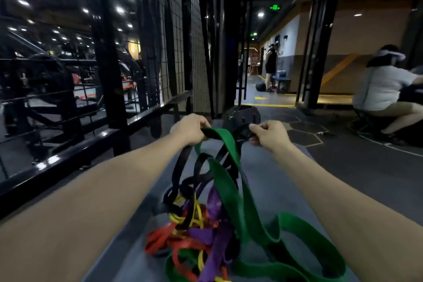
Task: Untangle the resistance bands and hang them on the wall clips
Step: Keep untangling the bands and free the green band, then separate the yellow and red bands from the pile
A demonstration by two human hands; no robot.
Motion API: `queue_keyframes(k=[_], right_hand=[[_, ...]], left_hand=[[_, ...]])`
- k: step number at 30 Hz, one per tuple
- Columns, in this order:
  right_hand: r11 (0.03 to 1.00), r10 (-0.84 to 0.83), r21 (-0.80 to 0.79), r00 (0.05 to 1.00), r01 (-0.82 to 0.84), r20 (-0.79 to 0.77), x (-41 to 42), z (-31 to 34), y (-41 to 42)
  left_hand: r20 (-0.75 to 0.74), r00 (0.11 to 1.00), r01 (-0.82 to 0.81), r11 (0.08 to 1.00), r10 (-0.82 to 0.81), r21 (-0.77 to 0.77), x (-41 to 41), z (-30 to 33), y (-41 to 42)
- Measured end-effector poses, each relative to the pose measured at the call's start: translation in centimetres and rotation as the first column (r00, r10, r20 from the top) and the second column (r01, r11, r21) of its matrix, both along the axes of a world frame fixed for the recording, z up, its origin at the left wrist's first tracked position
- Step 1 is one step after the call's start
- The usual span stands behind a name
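Head view shows both my arms stretched forward over a long grey padded surface (270, 192). My left hand (190, 129) has its fingers curled around a wide green rubber resistance band (229, 176) and a black rubber band (183, 167) at their top. My right hand (271, 134) pinches another part of the black band between thumb and fingers, and the two hands are held apart, at about the same height. From the hands the green and black loops hang down to a tangled heap of bands (196, 233) lying on the grey surface between my forearms; in it I see red, yellow and purple bands twisted together. Just beyond my hands a dark bag (242, 115) sits on the floor. At left stands a black metal mesh wall (174, 36). At right a person in a white shirt (384, 84) sits bent forward.
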State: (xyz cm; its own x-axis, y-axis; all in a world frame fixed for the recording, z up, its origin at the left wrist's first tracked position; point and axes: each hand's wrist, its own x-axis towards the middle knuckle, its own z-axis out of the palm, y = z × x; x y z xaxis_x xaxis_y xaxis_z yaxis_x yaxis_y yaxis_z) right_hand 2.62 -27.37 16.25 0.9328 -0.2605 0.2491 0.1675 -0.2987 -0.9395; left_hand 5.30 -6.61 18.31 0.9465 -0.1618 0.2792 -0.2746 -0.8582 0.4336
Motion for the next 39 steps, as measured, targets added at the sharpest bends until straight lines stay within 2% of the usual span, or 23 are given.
queue_keyframes(k=[1,3,8,9,11,14,18,21,23,26,29,34,37,39], right_hand=[[0.999,-0.007,0.033,1.0,0.008,-0.027,0.8,-0.4,-0.6],[0.996,-0.029,0.078,0.998,0.033,-0.058,2.4,-1.3,-1.5],[0.967,-0.076,0.244,0.997,0.071,0.011,6.2,-2.6,-2.6],[0.97,-0.085,0.229,0.996,0.084,-0.003,6.5,-2.9,-2.6],[0.989,-0.09,0.11,0.995,0.094,-0.042,7.2,-4.1,-2.8],[0.981,-0.055,-0.19,0.989,0.029,-0.136,7.0,-6.3,-2.5],[0.962,0.013,-0.269,0.986,-0.057,-0.164,5.2,-8.6,-0.5],[0.922,0.046,-0.369,0.981,-0.115,-0.191,2.6,-9.8,1.6],[0.892,0.053,-0.433,0.983,-0.127,-0.178,0.6,-10.6,2.9],[0.855,0.063,-0.505,0.991,-0.116,-0.122,-2.7,-12.1,4.5],[0.833,0.086,-0.537,0.99,-0.135,-0.115,-5.8,-14.3,5.6],[0.775,0.09,-0.602,0.976,-0.192,-0.196,-9.8,-17.8,6.4],[0.738,0.06,-0.649,0.977,-0.182,-0.205,-11.7,-19.2,6.0],[0.671,0.027,-0.715,0.971,-0.194,-0.238,-12.8,-20.1,5.4]], left_hand=[[0.019,0.999,-0.045,0.996,0.044,0.081,0.7,0.1,-0.4],[0.031,0.994,-0.107,0.987,0.104,0.121,2.4,0.2,-1.5],[0.104,0.973,-0.193,0.973,0.206,-0.129,7.5,0.3,-6.0],[0.093,0.972,-0.2,0.969,0.215,-0.142,8.1,-0.1,-7.0],[0.004,0.988,-0.152,0.977,0.154,-0.148,8.7,-2.0,-8.4],[-0.202,0.979,-0.009,0.986,-0.025,-0.165,8.7,-5.7,-8.7],[-0.124,0.991,0.013,0.972,-0.043,-0.234,7.1,-9.3,-6.0],[-0.137,0.989,0.022,0.973,-0.055,-0.229,3.8,-11.3,-3.0],[-0.112,0.993,0.003,0.983,-0.024,-0.182,1.3,-13.0,-1.0],[-0.092,0.992,-0.104,0.963,0.083,-0.25,-3.1,-15.6,1.6],[-0.175,0.974,-0.185,0.947,0.142,-0.263,-6.8,-19.1,3.6],[-0.353,0.933,-0.162,0.96,0.073,-0.229,-10.5,-23.7,5.1],[-0.337,0.94,-0.133,0.967,0.053,-0.218,-11.6,-24.9,5.8],[-0.319,0.945,-0.12,0.982,0.068,-0.145,-12.2,-24.9,6.3]])
